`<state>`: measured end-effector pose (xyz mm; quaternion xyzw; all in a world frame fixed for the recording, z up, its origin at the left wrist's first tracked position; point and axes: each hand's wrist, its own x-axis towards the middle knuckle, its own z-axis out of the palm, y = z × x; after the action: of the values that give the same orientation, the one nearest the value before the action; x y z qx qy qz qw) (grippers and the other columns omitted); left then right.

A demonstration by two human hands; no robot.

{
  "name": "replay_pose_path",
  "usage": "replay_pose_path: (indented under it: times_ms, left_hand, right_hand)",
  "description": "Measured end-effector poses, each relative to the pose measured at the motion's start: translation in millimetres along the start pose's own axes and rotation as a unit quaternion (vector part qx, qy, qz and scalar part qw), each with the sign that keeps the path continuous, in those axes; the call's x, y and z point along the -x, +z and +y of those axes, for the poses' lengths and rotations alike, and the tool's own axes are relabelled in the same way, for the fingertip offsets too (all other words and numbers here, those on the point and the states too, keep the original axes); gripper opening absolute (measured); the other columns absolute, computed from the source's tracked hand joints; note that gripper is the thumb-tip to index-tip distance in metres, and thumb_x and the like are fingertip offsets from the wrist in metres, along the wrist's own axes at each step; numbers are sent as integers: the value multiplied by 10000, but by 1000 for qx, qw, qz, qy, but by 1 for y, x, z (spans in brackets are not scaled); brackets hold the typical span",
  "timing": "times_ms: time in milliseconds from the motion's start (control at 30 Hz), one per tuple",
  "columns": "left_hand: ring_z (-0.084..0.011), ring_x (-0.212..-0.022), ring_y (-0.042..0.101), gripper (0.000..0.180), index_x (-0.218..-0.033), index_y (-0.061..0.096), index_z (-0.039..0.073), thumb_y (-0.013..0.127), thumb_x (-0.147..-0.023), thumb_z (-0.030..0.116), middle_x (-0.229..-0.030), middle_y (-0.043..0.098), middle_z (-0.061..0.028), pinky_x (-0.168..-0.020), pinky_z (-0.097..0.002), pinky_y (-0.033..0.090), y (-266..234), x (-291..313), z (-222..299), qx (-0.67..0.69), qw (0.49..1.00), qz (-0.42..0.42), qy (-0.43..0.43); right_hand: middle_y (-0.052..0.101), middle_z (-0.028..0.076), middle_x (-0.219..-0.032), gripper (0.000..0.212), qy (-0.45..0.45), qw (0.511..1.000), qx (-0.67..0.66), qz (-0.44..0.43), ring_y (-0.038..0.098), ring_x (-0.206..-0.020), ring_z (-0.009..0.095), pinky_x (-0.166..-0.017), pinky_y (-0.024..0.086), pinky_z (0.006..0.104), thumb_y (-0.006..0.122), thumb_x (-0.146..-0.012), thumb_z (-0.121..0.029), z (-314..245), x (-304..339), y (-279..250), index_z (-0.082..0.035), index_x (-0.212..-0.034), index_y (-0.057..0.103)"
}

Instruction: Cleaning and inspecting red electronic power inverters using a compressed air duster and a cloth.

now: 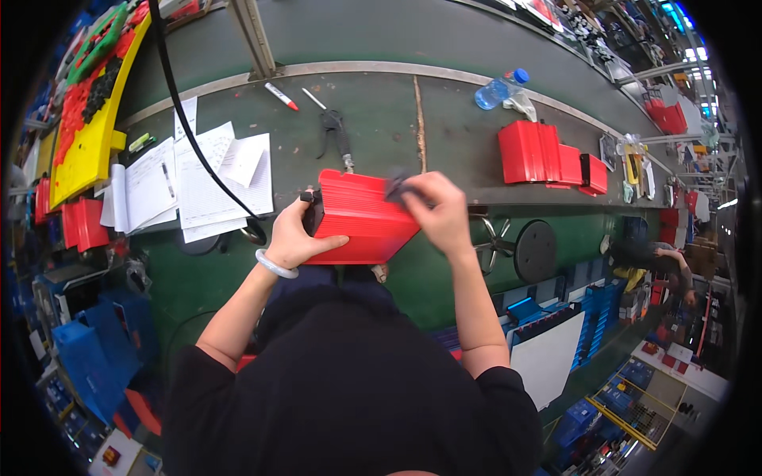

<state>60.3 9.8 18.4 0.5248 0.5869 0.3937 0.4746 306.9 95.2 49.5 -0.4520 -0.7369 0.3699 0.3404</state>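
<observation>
A red box-shaped part [367,230] with a finely ribbed top is held just off the bench's near edge. My left hand [290,237] grips its left end, thumb along the near side, where a black piece [313,216] shows beside the fingers. Over the right end of the ribs, my right hand [441,213] pinches a small dark piece [397,187], blurred by motion; whether it touches the ribs I cannot tell. Behind the red part lies a black-handled tool [333,133] with a metal tip.
Papers [226,178] and a red-capped marker [281,96] lie on the green bench [373,103]. A black cable [176,99] hangs at the left, near a yellow tray [87,163] of small parts. To the right are red parts [527,152], a water bottle [494,94] and, below, a stool [536,251].
</observation>
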Motion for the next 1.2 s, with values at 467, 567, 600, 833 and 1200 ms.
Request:
replay_pose_path:
  times_ms: [467,567,600,833,1200]
  left_hand:
    - [-271,-818,639,663,-1029,610,25,829,-536,412,-883,650,-123,-772,-354,494,58,17,36,-142,985,-76,55]
    - [-269,-817,641,669,-1049,609,33,829,-539,406,-879,654,-120,-775,-346,492,61,19,22,-109,992,-44,53]
    - [-271,-819,643,670,-1055,605,34,830,-544,404,-878,655,-116,-775,-338,493,58,20,21,-138,988,-39,55]
    - [-263,-850,647,686,-1083,593,16,837,-554,379,-921,660,-119,-805,-336,490,54,22,20,-93,992,-20,85]
    - [-284,-805,641,619,-1005,613,33,827,-538,380,-870,654,-117,-770,-351,497,64,26,48,-179,980,-79,48]
  right_hand:
    - [542,94,-765,137,-185,969,139,-84,587,-698,292,-612,476,369,628,-689,-3,-18,16,-16,-59,-813,640]
    - [515,92,-752,148,-157,954,215,-139,575,-713,300,-627,464,391,609,-663,19,19,41,-48,-56,-788,633]
    - [509,94,-744,126,-136,946,251,-154,573,-712,299,-630,460,396,609,-674,13,31,50,-60,-55,-774,643]
    - [554,110,-764,127,-17,995,98,3,570,-625,223,-570,454,309,650,-773,-30,1,61,-65,-8,-898,662]
    - [540,135,-828,134,-80,993,57,-65,572,-743,303,-665,458,364,574,-840,-37,-30,44,-14,11,-956,618]
